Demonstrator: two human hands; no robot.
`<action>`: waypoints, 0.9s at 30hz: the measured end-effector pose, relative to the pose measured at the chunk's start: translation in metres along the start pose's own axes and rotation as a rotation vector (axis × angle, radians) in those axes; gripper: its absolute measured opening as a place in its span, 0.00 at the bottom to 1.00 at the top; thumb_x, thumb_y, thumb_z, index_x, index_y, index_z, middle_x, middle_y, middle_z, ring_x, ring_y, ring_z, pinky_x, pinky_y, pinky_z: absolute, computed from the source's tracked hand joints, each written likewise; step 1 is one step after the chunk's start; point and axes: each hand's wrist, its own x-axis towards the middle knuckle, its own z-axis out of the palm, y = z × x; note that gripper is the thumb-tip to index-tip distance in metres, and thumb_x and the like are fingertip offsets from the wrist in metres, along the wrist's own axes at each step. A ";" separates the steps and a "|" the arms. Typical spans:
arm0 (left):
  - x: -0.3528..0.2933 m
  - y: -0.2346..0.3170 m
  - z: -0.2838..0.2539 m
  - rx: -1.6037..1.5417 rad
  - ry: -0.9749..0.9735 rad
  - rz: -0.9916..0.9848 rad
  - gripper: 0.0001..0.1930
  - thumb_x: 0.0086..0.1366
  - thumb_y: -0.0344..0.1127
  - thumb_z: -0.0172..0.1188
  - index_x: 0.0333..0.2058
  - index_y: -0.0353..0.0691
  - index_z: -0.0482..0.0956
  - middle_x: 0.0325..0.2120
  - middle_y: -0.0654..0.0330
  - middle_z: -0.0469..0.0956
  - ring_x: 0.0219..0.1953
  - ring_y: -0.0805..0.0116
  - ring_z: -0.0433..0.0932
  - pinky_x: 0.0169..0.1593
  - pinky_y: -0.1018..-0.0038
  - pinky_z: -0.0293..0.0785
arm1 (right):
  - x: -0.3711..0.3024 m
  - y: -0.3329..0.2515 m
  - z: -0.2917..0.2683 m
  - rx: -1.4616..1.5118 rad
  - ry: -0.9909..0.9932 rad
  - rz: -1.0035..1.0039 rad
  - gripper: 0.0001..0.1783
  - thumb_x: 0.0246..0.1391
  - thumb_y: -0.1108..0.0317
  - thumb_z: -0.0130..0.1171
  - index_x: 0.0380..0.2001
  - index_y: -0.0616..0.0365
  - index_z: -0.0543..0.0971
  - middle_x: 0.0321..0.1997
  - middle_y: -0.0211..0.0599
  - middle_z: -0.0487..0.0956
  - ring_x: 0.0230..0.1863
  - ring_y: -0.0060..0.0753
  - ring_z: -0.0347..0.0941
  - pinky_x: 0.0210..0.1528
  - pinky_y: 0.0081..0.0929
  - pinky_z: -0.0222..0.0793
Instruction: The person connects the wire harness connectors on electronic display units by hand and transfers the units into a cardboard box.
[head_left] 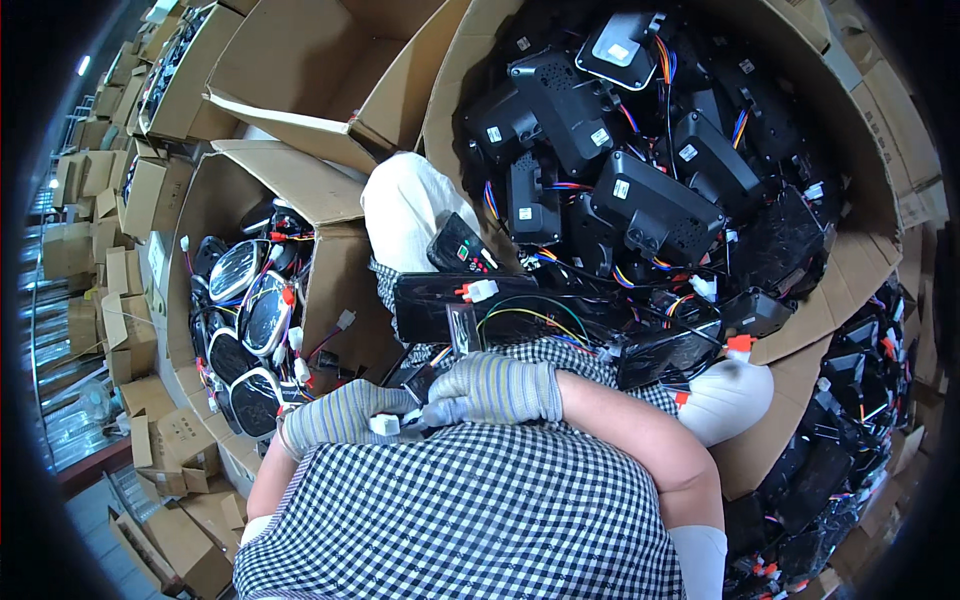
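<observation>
Both my hands wear grey striped knit gloves and meet close to my checked apron (470,500). My left hand (345,415) is closed on a white plug connector (385,424). Pressed up against it, my right hand (495,388) has its fingers closed around a small pale connector (447,411), partly hidden by the glove. Short dark wires run between the fingertips. Just beyond the hands, a long black plastic housing (420,305) lies across my lap with loose coloured wires and a white connector (479,291) on top. A small black panel with coloured buttons (462,247) leans behind it.
Ahead on the right, a big carton (865,255) holds several black housings (655,205) with wires. A smaller carton (345,270) on the left contains silver-rimmed oval units (265,312). Another open carton (300,50) stands behind. More black parts (830,450) are piled at right.
</observation>
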 end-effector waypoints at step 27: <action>0.066 0.029 0.011 -0.882 0.447 0.768 0.32 0.49 0.67 0.59 0.12 0.40 0.68 0.10 0.61 0.68 0.19 0.66 0.71 0.26 0.72 0.67 | -0.166 0.079 -0.055 1.398 1.969 -0.292 0.10 0.49 0.71 0.61 0.36 0.54 0.73 0.34 0.33 0.74 0.34 0.35 0.73 0.36 0.31 0.73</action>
